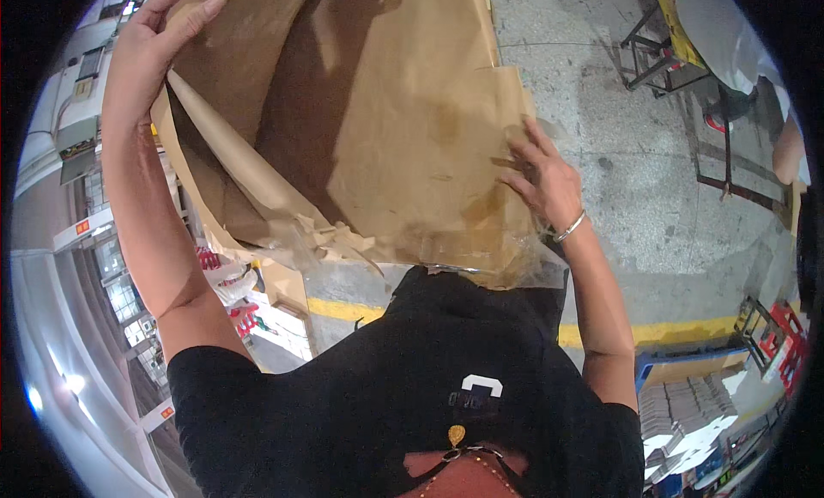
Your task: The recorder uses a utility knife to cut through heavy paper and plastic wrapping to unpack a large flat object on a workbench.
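A: Where's the brown paper [429, 146]?
B: Spread in front of the person's body, its near edge close to the black shirt [343, 421]. Whatever carries it is hidden.
A: And the left hand [160, 51]?
B: Raised at the paper's far left, thumb and fingers pinching its edge. Below that hand, the paper curls into a long roll.
A: Is the right hand [552, 189] gripping too?
B: No, its fingers are spread at the paper's right edge; I can't tell if they touch. There's a bracelet [570, 227] on that wrist.
A: What's along the near edge?
B: Torn scraps [348, 240] and crumpled clear plastic [506, 251].
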`<action>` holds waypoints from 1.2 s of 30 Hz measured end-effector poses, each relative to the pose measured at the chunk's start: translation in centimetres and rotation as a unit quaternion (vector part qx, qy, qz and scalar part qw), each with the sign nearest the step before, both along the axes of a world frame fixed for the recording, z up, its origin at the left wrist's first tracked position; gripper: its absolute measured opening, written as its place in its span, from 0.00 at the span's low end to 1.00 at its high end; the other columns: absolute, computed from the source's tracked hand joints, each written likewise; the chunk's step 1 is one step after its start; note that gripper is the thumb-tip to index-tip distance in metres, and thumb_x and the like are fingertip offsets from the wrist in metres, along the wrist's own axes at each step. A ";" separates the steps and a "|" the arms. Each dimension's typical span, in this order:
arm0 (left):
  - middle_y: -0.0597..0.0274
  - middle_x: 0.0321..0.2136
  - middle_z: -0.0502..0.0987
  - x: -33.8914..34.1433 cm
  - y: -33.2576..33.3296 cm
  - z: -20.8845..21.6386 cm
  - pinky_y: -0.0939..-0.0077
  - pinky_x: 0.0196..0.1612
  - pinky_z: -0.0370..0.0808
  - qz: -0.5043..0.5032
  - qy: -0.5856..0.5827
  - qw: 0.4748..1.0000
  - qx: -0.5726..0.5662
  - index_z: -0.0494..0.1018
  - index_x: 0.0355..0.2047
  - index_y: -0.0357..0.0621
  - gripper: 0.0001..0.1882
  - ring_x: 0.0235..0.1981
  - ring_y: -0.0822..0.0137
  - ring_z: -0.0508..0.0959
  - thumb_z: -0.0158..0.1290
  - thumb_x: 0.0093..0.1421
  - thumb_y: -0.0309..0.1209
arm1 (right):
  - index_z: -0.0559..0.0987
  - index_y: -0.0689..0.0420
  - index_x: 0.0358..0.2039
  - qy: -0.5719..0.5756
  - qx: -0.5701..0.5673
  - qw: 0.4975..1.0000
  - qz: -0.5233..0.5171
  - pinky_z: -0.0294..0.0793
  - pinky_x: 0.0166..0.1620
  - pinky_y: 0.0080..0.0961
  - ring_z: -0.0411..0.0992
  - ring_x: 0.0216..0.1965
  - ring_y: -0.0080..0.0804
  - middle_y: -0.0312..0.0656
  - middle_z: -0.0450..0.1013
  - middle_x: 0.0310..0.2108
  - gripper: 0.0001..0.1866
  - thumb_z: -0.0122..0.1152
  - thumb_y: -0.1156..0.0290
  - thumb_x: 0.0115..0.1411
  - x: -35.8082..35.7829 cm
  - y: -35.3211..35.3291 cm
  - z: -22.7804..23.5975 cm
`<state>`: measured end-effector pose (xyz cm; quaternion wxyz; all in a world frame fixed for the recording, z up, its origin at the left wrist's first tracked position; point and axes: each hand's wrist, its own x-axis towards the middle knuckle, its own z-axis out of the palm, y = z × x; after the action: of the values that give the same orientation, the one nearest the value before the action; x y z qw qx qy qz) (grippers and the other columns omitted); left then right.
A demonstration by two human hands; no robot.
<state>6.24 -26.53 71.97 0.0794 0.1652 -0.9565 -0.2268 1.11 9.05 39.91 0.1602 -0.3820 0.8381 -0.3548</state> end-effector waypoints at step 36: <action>0.53 0.54 0.61 -0.3 11.8 -3.3 0.64 0.50 0.68 0.000 -0.105 0.901 -0.420 0.66 0.51 0.62 0.34 0.50 0.50 0.67 0.43 0.45 0.14 | 0.71 0.62 0.45 -0.532 -0.203 0.818 0.084 0.71 0.38 0.26 0.72 0.33 0.32 0.47 0.74 0.32 0.24 0.62 0.65 0.48 4.2 4.8 0.0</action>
<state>5.98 -14.73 68.63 0.0402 0.1394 -0.9658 0.2148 5.29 13.83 39.94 0.5293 -0.2265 0.4963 -0.6498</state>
